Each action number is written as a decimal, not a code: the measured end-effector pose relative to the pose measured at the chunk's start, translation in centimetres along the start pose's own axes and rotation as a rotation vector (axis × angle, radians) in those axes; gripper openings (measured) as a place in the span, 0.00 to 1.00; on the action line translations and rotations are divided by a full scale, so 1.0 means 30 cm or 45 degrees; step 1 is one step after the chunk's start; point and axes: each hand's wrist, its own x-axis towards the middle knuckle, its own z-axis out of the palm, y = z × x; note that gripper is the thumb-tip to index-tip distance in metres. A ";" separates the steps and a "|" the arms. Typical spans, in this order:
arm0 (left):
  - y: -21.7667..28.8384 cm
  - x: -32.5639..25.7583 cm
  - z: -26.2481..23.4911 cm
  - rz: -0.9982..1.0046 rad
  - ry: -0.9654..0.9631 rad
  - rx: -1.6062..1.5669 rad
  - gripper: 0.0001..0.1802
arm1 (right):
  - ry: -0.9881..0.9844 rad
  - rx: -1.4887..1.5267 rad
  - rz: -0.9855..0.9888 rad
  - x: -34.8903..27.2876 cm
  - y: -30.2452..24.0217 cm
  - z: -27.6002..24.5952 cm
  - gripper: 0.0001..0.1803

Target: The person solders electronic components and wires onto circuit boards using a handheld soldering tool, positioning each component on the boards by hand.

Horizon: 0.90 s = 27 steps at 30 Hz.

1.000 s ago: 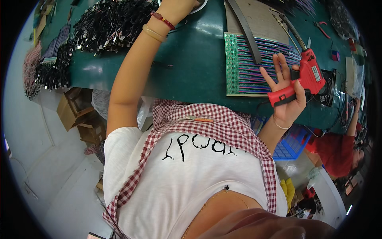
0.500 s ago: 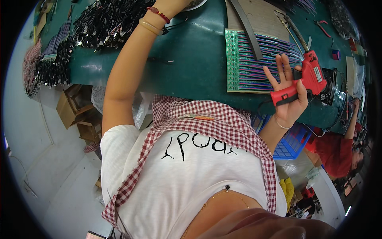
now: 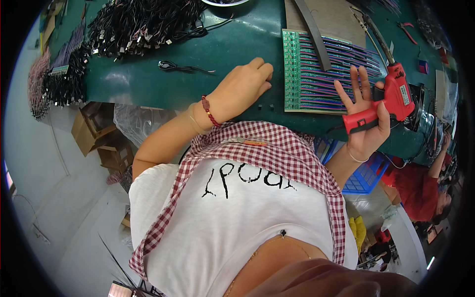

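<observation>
My left hand [image 3: 242, 90] is over the green table with its fingers curled in; whether anything is inside them is hidden. Just below its fingertips a few tiny black pieces [image 3: 267, 107] lie near the table's front edge. In my right hand [image 3: 367, 119] rests a red soldering gun [image 3: 397, 92], its handle across the palm under the thumb while other fingers are spread upward. The gun's metal tip points away to the far left. Beside that hand lies a green circuit board panel [image 3: 292, 74] with rows of dark, purple-toned wires [image 3: 331, 74].
A grey strip [image 3: 312, 34] lies across the wires on a brown board [image 3: 336, 20]. A coiled black cable [image 3: 185, 67] lies left, before a large heap of black cables [image 3: 143, 24]. A white bowl's rim [image 3: 225, 3] shows at the far edge. Red-handled pliers [image 3: 407, 33] lie far right.
My left hand has come back from the far edge bowl toward the table's front. The tiny black pieces now show near it. My right hand still holds the soldering gun, shifted slightly right.
</observation>
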 end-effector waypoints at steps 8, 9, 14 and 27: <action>-0.066 0.089 -0.120 0.099 0.254 0.218 0.06 | 0.001 -0.012 -0.002 -0.004 0.000 0.001 0.19; -0.052 0.082 -0.126 0.116 0.206 0.248 0.05 | 0.000 -0.004 -0.004 -0.007 -0.002 -0.005 0.19; 0.078 -0.051 0.003 0.326 -0.215 0.178 0.14 | 0.039 -0.020 -0.034 -0.017 -0.015 -0.035 0.18; -0.024 -0.041 0.049 0.380 0.204 0.369 0.10 | 0.026 0.027 -0.052 -0.019 -0.009 -0.028 0.19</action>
